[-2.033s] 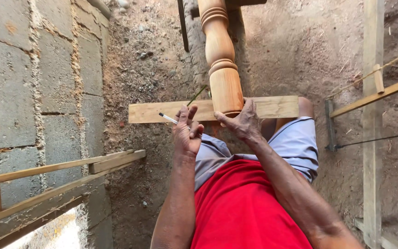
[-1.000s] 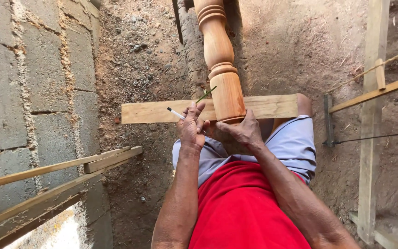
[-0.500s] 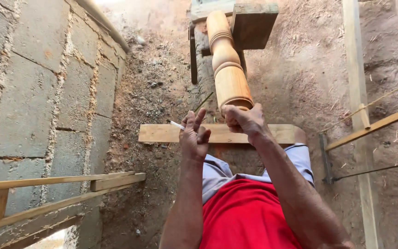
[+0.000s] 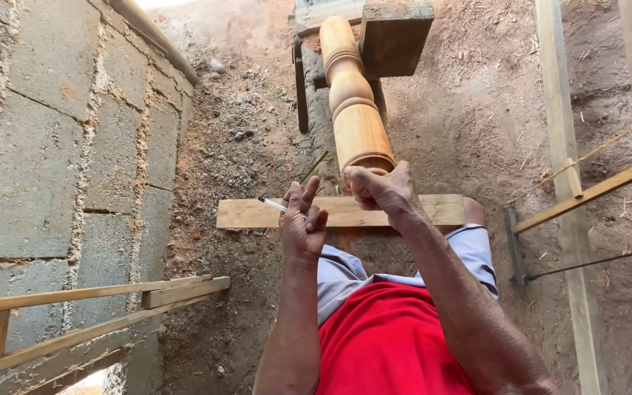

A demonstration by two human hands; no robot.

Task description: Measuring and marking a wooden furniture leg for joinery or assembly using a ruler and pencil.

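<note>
Beside a block wall (image 4: pixel 53 146), the right hand (image 4: pixel 382 190) closes its fingers over the near end of a turned post (image 4: pixel 356 110), apparently steadying it above a plank (image 4: pixel 257 213). The left hand (image 4: pixel 303 219) pinches a pen (image 4: pixel 272 202) between raised fingers, tip just over the plank, seemingly to mark it.

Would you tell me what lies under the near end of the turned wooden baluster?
A flat pale wooden plank crosses beneath the turned wooden baluster. The right hand covers the contact, so whether they touch cannot be seen.

An outdoor woodworking yard — bare block wall (image 4: pixel 53 146), sawdust-strewn dirt floor (image 4: pixel 243 110), rough timber rails (image 4: pixel 89 292).
</note>
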